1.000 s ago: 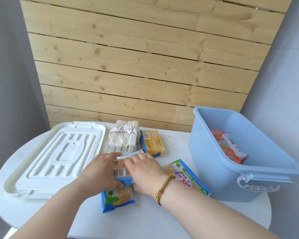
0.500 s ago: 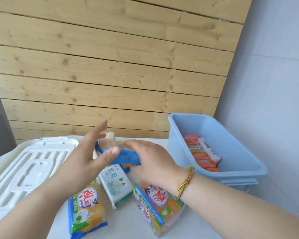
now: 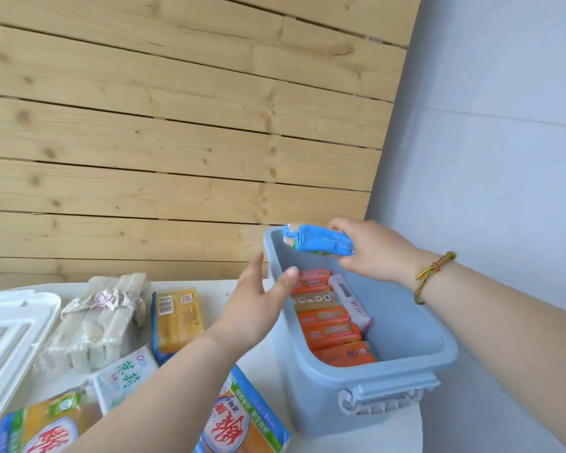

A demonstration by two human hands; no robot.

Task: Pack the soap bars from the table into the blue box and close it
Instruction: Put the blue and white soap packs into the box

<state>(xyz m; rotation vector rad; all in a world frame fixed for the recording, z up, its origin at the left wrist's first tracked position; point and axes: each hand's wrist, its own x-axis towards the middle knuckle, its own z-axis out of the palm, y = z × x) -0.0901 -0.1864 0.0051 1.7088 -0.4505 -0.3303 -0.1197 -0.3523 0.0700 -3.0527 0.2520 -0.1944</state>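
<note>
My right hand (image 3: pixel 374 251) grips a blue-wrapped soap bar (image 3: pixel 317 244) above the far end of the open blue box (image 3: pixel 409 325). Inside the box lie several orange soap bars (image 3: pixel 329 318) and a white one (image 3: pixel 352 304). My left hand (image 3: pixel 257 300) is open and empty, its thumb over the box's left rim. On the white table (image 3: pixel 356 433) lie more soaps: a yellow bar (image 3: pixel 177 318), a clear-wrapped bundle (image 3: pixel 102 317), a white-green pack (image 3: pixel 128 379) and two yellow-blue packs (image 3: pixel 245 423), (image 3: pixel 43 426).
The white box lid (image 3: pixel 5 335) lies flat at the table's left. A wooden plank wall (image 3: pixel 177 125) stands behind the table and a grey wall (image 3: pixel 487 158) to the right. The box has a latch handle (image 3: pixel 378 400) on its near end.
My right hand lifted the blue-wrapped soap from the table and carried it right, over the box. My left hand let go of it and followed, open. The view swung right.
</note>
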